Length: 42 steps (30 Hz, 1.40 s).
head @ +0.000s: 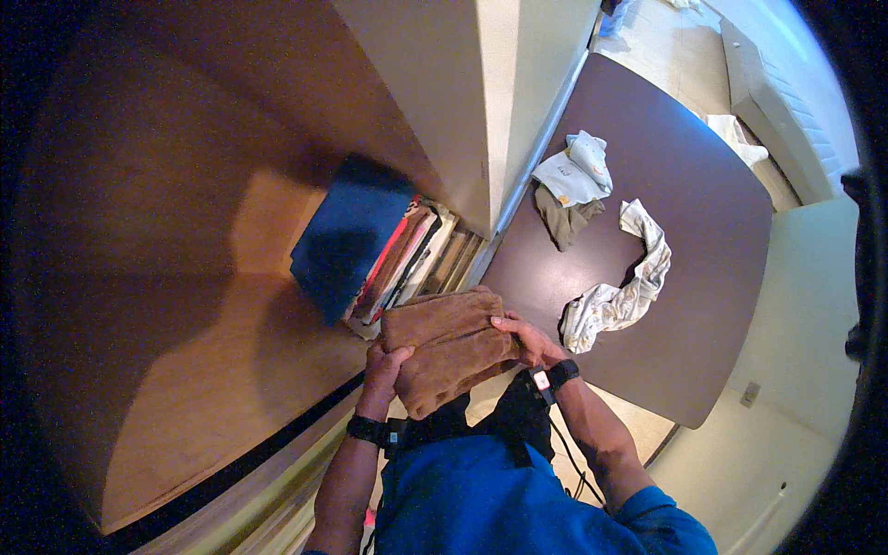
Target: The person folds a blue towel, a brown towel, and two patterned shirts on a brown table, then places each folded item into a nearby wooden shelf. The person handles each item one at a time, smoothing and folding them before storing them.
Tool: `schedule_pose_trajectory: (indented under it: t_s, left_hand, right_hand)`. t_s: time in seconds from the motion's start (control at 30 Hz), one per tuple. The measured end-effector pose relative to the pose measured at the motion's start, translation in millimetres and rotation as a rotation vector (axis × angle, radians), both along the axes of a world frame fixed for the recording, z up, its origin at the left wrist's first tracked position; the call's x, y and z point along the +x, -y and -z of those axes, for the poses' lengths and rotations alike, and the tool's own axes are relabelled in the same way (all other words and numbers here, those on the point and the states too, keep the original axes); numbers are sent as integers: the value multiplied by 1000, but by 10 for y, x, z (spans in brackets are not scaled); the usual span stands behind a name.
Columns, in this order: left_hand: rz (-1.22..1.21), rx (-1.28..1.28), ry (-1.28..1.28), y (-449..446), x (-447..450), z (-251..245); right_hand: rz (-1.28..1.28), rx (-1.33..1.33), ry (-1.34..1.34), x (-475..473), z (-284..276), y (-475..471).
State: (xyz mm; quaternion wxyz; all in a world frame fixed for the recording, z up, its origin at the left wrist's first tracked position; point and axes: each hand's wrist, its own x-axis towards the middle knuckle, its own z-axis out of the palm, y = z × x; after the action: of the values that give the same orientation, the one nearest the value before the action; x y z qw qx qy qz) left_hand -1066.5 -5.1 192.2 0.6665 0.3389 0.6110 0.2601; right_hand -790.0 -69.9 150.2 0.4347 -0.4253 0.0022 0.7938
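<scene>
Between both hands I hold a folded brown plush cloth (447,340), perhaps a towel or blanket. My left hand (387,364) grips its left edge with the thumb on top. At the right edge, my right hand (531,338) has its thumb on top and its other fingers partly hidden underneath. Just beyond the cloth is a stack of folded textiles (416,257) in several colours, inside a wooden cabinet compartment. A dark blue folded piece (350,236) lies on top of that stack.
To the right stands a dark brown table (694,298). On it lie a crumpled white patterned cloth (649,267), a pale printed garment (576,170) and an olive cloth (569,218). The cabinet's side panel (444,90) rises beside the stack. A mattress (780,104) lies at the far right.
</scene>
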Motion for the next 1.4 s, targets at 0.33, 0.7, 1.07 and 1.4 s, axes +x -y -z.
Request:
schedule_pose_trajectory:
  t_s: [0.33, 0.7, 1.07, 1.4]
  left_hand:
    - [-265, 39, -74, -488, -366, 30]
    - [-185, 619, -315, -1733, -750, 44]
    - [-159, 755, -473, -1789, -401, 17]
    - [13, 975, -1012, -1779, -666, 596]
  right_hand:
    - [-66, 118, 151, -333, -205, -1031]
    - [-64, 1003, 360, -781, -88, -3020]
    - [-341, 757, 1103, -978, 710, -3397]
    - [-428, 509, 1231, -851, 354, -3195]
